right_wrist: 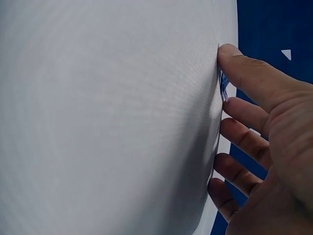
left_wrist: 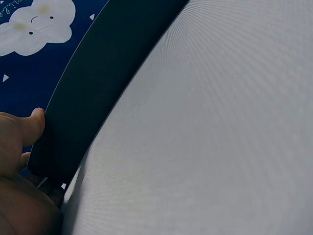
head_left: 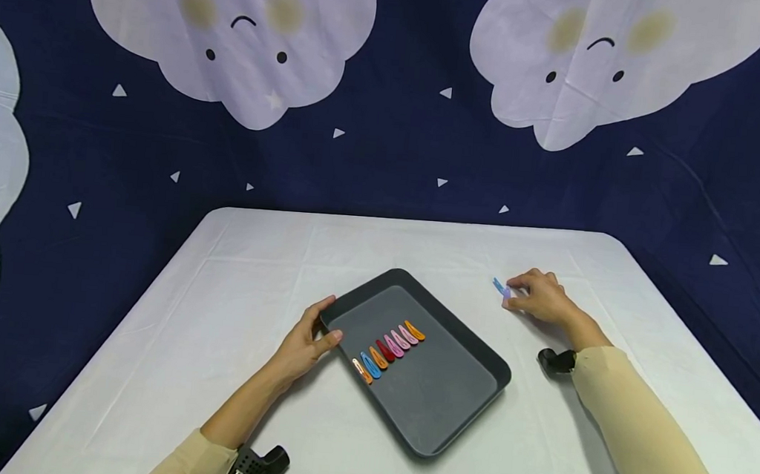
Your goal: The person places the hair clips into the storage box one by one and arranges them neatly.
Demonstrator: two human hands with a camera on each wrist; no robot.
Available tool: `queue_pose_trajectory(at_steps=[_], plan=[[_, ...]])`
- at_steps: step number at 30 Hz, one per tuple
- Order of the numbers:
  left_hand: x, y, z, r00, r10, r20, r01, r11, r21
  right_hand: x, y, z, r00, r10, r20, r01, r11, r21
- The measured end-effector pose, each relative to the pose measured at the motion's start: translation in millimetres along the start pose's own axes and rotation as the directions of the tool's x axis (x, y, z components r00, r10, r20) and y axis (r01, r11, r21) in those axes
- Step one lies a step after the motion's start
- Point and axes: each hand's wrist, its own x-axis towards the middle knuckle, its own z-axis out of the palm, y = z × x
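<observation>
My left hand (head_left: 300, 350) grips the left corner of a dark grey tray (head_left: 449, 421), thumb over the rim and fingers outside; the left wrist view shows that thumb against the tray's wall. Inside the tray lies a slanting row of several snap hair clips (head_left: 392, 343) in orange, pink, red and blue. To the right of the tray, my right hand (head_left: 543, 298) holds a purple hair clip (head_left: 506, 297) between thumb and forefinger, low at the tabletop. A blue hair clip (head_left: 499, 285) touches or overlaps it. In the right wrist view the clips show only partly between the fingers.
A white cloth covers the table (head_left: 271, 258). Behind it hangs a dark blue fabric (head_left: 399, 164) printed with clouds and small triangles. Each wrist carries a black camera mount, the left mount (head_left: 261, 464) low over the table and the right mount (head_left: 556, 361) near the sleeve.
</observation>
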Motion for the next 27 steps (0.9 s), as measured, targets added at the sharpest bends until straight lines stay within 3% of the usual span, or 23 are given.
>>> queue_pose_trajectory(at_steps=[9, 14, 27], plan=[[-0.5, 0.0, 0.6, 1.000, 0.015, -0.010, -0.015, 1.000, -0.002, -1.9, 3, -2, 1.000, -0.006, -0.016, 0.006, 1.000, -0.001], [-0.1, -0.1, 0.3, 1.000, 0.013, -0.012, -0.013, 1.000, 0.001, -6.3, -1, -7, 0.999, -0.023, -0.032, 0.025, 0.998, 0.055], [-0.3, 2.2, 0.2, 1.000, -0.011, 0.000, 0.011, 1.000, -0.012, -14.2, -27, -22, 0.979, -0.172, -0.114, 0.183, 0.978, 0.097]])
